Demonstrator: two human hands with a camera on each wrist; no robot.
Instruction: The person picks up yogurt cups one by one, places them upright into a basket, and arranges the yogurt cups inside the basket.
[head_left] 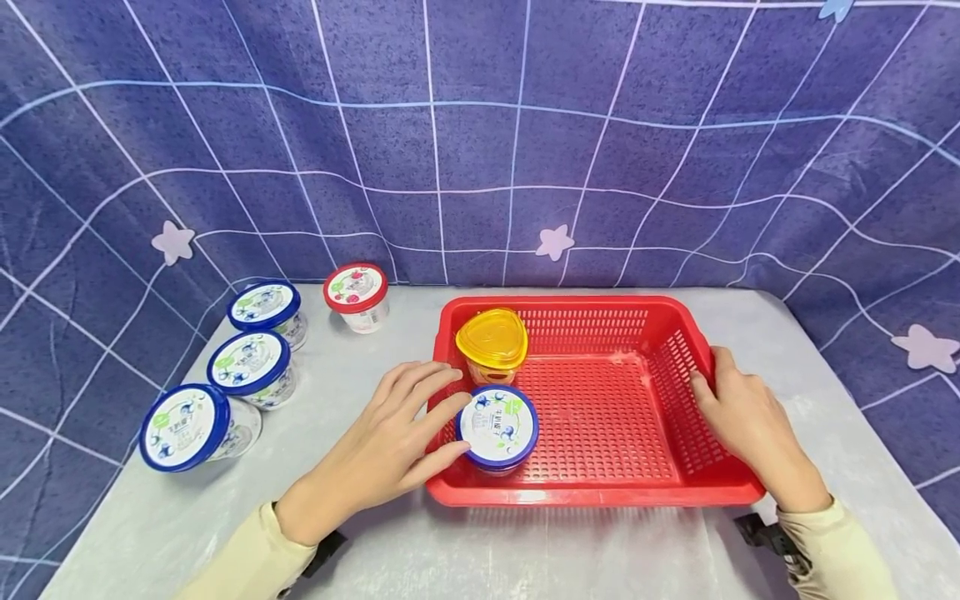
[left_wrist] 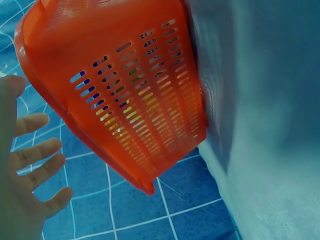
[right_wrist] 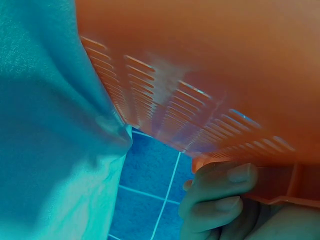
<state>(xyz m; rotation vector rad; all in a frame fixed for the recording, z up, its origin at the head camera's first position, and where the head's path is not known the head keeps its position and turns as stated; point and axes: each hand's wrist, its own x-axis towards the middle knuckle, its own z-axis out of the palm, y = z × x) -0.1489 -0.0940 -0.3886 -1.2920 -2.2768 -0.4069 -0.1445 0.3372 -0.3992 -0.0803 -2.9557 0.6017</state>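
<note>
A red plastic basket (head_left: pixel 607 417) stands on the table. Inside its left end are a blue-lidded cup (head_left: pixel 498 425) in front and a yellow-lidded cup (head_left: pixel 492 340) behind it. My left hand (head_left: pixel 397 433) reaches over the left rim with its fingers spread, fingertips right beside the blue lid. In the left wrist view, those fingers (left_wrist: pixel 42 150) are extended outside the slotted basket wall (left_wrist: pixel 135 90). On the opposite side my right hand (head_left: pixel 750 417) grips the right rim, its fingers (right_wrist: pixel 215 195) curled under the edge in the right wrist view.
Three more blue-lidded cups (head_left: pixel 250 363) line the table's left side, the nearest one tilted. Behind them, to the right, stands a red-lidded cup (head_left: pixel 357 297). A grey cloth (head_left: pixel 375 542) covers the table, and a blue gridded curtain (head_left: pixel 480 150) hangs along the back and sides.
</note>
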